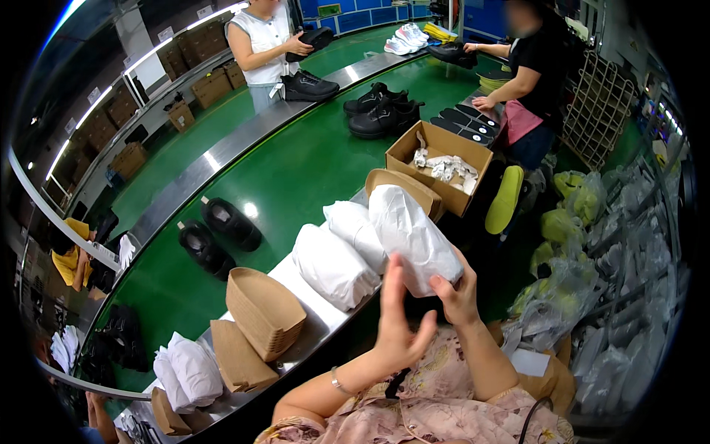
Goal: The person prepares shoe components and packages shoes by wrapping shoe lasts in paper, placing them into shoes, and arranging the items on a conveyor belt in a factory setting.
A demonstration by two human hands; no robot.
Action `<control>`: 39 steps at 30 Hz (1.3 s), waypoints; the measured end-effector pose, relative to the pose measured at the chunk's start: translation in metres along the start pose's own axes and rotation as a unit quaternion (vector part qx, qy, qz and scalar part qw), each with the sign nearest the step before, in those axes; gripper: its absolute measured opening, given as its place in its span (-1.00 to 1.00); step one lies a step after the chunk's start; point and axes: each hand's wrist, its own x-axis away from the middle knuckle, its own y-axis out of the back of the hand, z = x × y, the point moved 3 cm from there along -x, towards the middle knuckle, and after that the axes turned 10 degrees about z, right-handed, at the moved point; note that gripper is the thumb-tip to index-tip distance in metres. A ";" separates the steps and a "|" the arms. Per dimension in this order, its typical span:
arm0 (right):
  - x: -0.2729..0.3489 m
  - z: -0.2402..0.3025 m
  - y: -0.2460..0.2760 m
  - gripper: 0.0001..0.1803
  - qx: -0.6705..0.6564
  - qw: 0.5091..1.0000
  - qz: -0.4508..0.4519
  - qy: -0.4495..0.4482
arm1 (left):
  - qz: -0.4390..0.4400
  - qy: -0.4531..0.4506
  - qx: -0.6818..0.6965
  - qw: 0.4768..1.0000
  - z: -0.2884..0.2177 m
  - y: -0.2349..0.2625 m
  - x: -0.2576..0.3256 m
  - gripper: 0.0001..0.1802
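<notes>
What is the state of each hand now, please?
Left hand: open, near the raised white bundle; contact cannot be told.
Right hand: closed, holding the raised white bundle.

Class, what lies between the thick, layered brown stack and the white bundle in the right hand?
In the head view, two white wrapped bundles lie between the layered brown stack and the white bundle held in the right hand.

No legible txt, nos. or logos.
</notes>
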 end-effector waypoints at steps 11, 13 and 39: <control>-0.055 0.006 0.023 -0.08 0.040 0.975 0.208 0.061 | -0.131 0.248 0.297 0.913 0.018 0.048 -0.108 -0.15; -0.058 0.013 0.027 -0.11 -0.022 0.979 0.202 -0.003 | -0.153 0.264 0.317 0.898 0.028 0.043 -0.124 -0.18; -0.165 0.051 0.042 0.12 -0.050 0.896 0.371 -0.240 | -0.335 0.363 0.362 0.791 0.045 0.081 -0.187 -0.38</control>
